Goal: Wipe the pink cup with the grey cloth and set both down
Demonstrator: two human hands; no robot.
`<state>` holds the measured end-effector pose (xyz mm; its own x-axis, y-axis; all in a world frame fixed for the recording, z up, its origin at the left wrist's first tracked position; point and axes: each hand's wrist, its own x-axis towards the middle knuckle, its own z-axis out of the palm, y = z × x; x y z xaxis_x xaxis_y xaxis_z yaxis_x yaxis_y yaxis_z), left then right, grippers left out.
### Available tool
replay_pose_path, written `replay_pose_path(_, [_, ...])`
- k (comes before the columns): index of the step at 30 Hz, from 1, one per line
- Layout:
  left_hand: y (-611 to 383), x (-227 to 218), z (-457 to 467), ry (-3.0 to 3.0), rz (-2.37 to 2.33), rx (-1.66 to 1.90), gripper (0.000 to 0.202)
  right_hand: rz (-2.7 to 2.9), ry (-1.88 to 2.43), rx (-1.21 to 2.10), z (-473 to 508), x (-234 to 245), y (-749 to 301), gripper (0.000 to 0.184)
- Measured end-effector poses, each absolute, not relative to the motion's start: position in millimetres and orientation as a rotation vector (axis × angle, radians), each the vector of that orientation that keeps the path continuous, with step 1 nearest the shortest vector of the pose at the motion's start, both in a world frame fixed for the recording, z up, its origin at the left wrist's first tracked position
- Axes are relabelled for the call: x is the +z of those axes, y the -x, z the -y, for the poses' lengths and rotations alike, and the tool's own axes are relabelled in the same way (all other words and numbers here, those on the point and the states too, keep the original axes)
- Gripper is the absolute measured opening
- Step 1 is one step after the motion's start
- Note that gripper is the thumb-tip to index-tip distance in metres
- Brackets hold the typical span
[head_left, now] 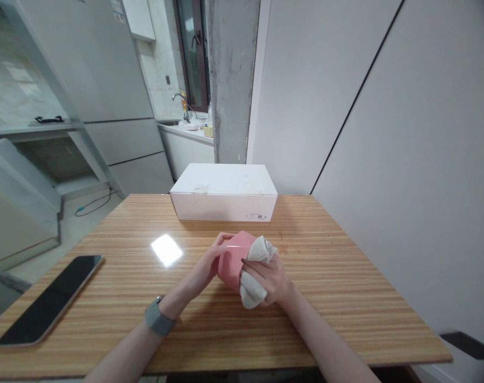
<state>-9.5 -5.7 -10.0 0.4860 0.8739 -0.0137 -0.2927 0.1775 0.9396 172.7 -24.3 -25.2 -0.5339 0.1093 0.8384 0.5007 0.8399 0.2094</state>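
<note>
A smooth, glossy pink container [232, 264], which looks like a small bowl or pot, is held tilted above the middle of the wooden table [329, 298]. My left hand [210, 261] grips it from the left, with the fingers reaching round its far side. My right hand [274, 279] is closed on a light grey cloth [253, 290] and presses it against the container's right side. Parts of the cloth stick out above and below the fingers. The right hand hides that side of the container, so I cannot see into it.
A white cardboard box [223, 206] stands at the table's far edge. A black-screened phone [52, 300] lies at the left. Beyond are a sink tap [183, 103], a grey fridge [101, 64] and a white wall panel [405, 159] along the right.
</note>
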Motion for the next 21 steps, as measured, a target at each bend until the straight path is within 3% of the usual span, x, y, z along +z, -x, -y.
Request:
replay_pose_path(3, [8.0,-11.8,5.3,-1.019,-0.716,0.977,0.035,2.148,0.357,-0.585,27.7,-20.7,-168.8,0.031])
replay_pose_path(13, [7.2,-24.2,6.6,-1.063,-0.788,0.892,0.053,2.094,0.469,-0.376,25.6,-25.6,-166.8,0.036])
replay_pose_path(21, [13.8,-11.7,8.1,-1.462,-0.618,0.922,0.055,2.064,0.541,-0.218,25.5,-30.7,-170.7,0.03])
